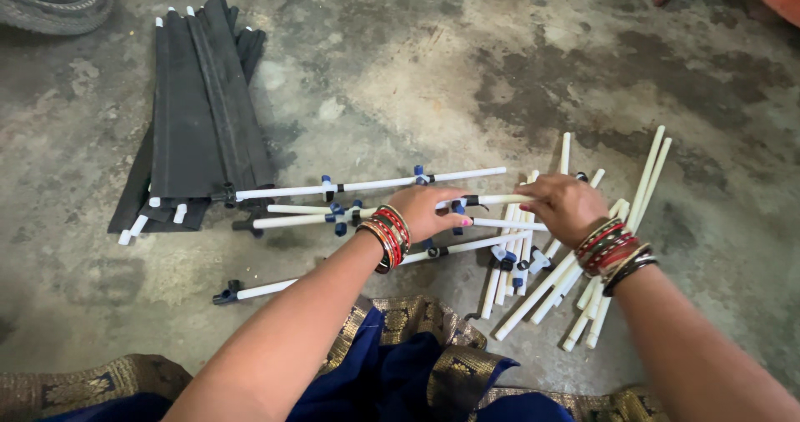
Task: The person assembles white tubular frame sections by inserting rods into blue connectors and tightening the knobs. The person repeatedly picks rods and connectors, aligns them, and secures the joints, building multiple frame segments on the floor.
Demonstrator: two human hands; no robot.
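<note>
On the grey concrete floor (467,64), a person sits with a blue cloth with gold edges (400,364) over the lap. Both arms reach out to a lot of white plastic rods.

Some of the work looks done. To the left lies a folded pile of black fabric panels (200,105) with white rod ends sticking out of it. Next to it, a few long rods (367,185) are already joined in rows with small blue and black clips (337,214). They make part of a frame that lies flat on the floor.

A lot looks left to do. A loose heap of white rods (575,280) lies to the right, under the right arm. None of these look joined to the frame yet.

The left hand (425,212) is curled down over the middle of the frame, where a rod meets a clip. Its fingers are bent and pressed close on the rod. The right hand (565,205) is closed around the end of one white rod (500,199) that points toward the left hand. The two hands are near each other, and the rod runs between them. Both wrists wear many red and gold bangles (387,234).

A bit of a wheel tyre (58,5) shows in the top left corner.
</note>
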